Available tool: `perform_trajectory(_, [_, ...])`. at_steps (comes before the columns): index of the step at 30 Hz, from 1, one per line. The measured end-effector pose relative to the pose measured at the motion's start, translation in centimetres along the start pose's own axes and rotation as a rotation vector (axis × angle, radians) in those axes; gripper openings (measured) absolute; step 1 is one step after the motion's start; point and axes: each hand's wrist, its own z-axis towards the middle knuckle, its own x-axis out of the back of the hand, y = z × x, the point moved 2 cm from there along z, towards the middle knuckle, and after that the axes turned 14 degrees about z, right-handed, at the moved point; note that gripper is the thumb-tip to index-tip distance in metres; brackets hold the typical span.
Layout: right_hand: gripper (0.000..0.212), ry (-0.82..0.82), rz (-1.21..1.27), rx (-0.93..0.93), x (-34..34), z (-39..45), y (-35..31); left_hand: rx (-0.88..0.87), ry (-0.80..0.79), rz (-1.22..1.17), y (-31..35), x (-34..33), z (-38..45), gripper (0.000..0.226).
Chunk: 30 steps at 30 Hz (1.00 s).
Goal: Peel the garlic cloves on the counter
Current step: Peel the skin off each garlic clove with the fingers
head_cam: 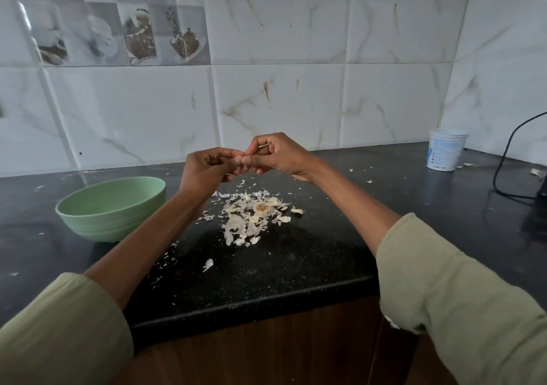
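Black speckled stone counter against a marble-pattern tiled wall. Both hands are raised above the counter, fingertips meeting. The left hand curls around a garlic clove; the right hand pinches at its end. The clove is small, pale and mostly hidden by fingers; how much skin remains cannot be determined. Risk: a slipping pinch could drop the clove into the peel pile rather than the green bowl.
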Motion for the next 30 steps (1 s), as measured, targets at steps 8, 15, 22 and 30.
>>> perform_trajectory(8, [0.021, 0.042, -0.284, -0.089, 1.7, 0.1, 0.9, -0.001, 0.032, 0.208, -0.3, -0.3, 0.0, 0.017])
perform_trajectory(15, [0.008, -0.048, -0.78, -0.339, 3.0, -0.6, 2.1, -0.088, -0.003, 0.466, -0.3, -0.7, -0.2, 0.01])
perform_trajectory(22, [0.005, 0.293, -0.509, 0.052, 2.2, -0.2, -1.1, -0.121, -0.017, 0.5, -0.1, -0.7, -0.4, 0.012])
perform_trajectory(30, [0.011, -0.054, -0.813, -0.425, 1.4, -0.1, 2.1, -0.166, -0.037, 0.59, 0.2, -1.0, -0.7, 0.013])
